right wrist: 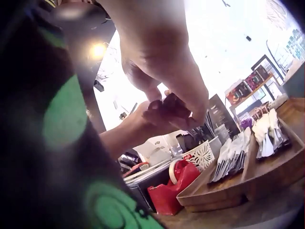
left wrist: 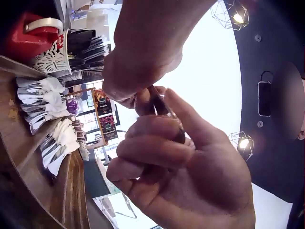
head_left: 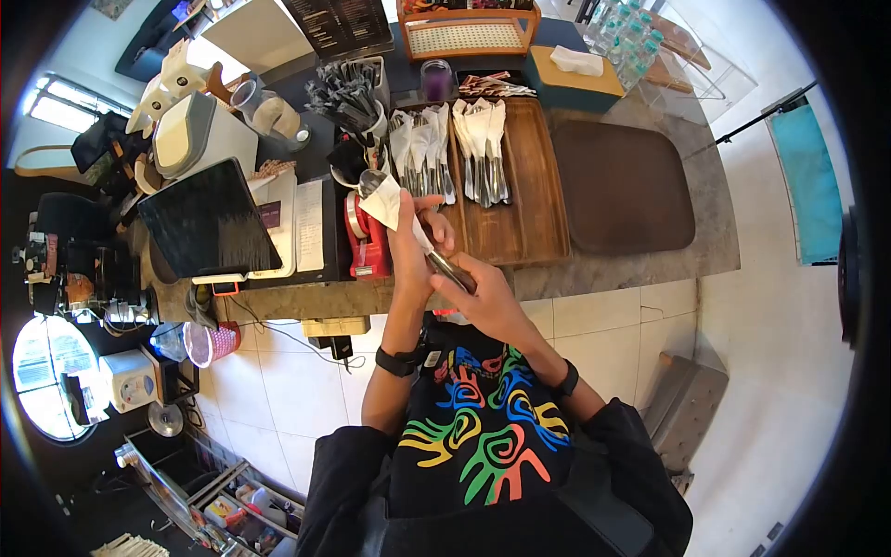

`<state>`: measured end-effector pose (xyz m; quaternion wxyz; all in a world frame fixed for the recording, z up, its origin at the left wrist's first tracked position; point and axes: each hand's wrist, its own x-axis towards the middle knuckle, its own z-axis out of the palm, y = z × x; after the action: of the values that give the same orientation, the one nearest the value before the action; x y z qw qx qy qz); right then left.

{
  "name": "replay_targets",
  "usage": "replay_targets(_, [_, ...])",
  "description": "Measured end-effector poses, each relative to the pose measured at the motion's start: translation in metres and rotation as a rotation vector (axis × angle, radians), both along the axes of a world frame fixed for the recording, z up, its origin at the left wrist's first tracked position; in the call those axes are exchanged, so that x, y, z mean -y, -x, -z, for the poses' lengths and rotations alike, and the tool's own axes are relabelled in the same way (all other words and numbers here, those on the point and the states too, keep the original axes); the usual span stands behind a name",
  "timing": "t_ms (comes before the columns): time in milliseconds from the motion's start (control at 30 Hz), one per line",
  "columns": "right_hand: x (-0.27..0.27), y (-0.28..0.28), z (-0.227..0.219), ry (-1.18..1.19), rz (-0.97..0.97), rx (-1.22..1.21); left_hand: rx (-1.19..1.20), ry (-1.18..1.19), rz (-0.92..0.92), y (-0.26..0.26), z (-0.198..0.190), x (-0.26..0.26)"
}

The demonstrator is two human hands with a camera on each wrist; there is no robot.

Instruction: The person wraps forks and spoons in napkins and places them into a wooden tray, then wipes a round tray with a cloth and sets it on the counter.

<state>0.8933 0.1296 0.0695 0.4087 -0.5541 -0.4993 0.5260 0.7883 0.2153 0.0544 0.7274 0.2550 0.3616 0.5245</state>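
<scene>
Over the counter's front edge, a cutlery bundle (head_left: 382, 201) partly wrapped in a white napkin is held between both hands. A rounded metal end shows at its top, and metal handles (head_left: 449, 270) stick out below. My left hand (head_left: 408, 249) grips the wrapped part, palm along the napkin. Thumb and fingers of my right hand (head_left: 489, 302) pinch the bare handles. From the left wrist, the right hand (left wrist: 190, 167) appears with fingers curled round the metal. Rolled cutlery bundles (head_left: 422, 148) lie in a wooden tray (head_left: 536, 186) beyond the hands.
A red tape dispenser (head_left: 369, 243) stands left of the tray, near a container of black-wrapped items (head_left: 345, 93). A brown serving tray (head_left: 629, 186) lies to the right. Farther left are a tablet (head_left: 212, 221) and papers. Glass bottles (head_left: 631, 42) stand at the back right.
</scene>
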Motion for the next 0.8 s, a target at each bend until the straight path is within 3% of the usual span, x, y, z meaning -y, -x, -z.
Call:
replay_targets(67, [0.0, -0.001, -0.003, 0.094, 0.014, -0.058, 0.058, -0.057, -0.056, -0.002, -0.006, 0.002])
replay_targets(133, [-0.001, -0.004, -0.001, -0.131, 0.082, 0.07, 0.071, -0.072, -0.055, 0.004, -0.006, 0.001])
replay_targets(200, [0.001, -0.004, 0.002, -0.059, 0.096, -0.015, 0.24, -0.063, 0.022, 0.009, -0.007, 0.002])
replay_targets(300, [0.003, -0.001, 0.007, -0.042, 0.149, -0.122, 0.255, -0.087, 0.013, 0.009, -0.017, 0.008])
replay_targets(367, [0.003, 0.003, 0.007, -0.287, 0.238, 0.015, 0.196, -0.119, -0.019, 0.007, -0.022, 0.01])
replay_targets(500, [0.005, -0.001, -0.004, -0.224, 0.219, 0.151, 0.135, -0.17, -0.067, 0.003, -0.019, 0.013])
replay_targets(567, [0.005, -0.002, -0.012, -0.34, 0.249, 0.423, 0.164, -0.176, -0.082, 0.002, -0.019, 0.014])
replay_targets(700, [0.003, 0.003, -0.017, -0.358, 0.254, 0.453, 0.225, -0.134, -0.121, 0.004, -0.024, 0.013])
replay_targets(800, [0.003, 0.006, -0.017, -0.516, 0.282, 0.486, 0.233, -0.112, -0.15, 0.004, -0.025, 0.012])
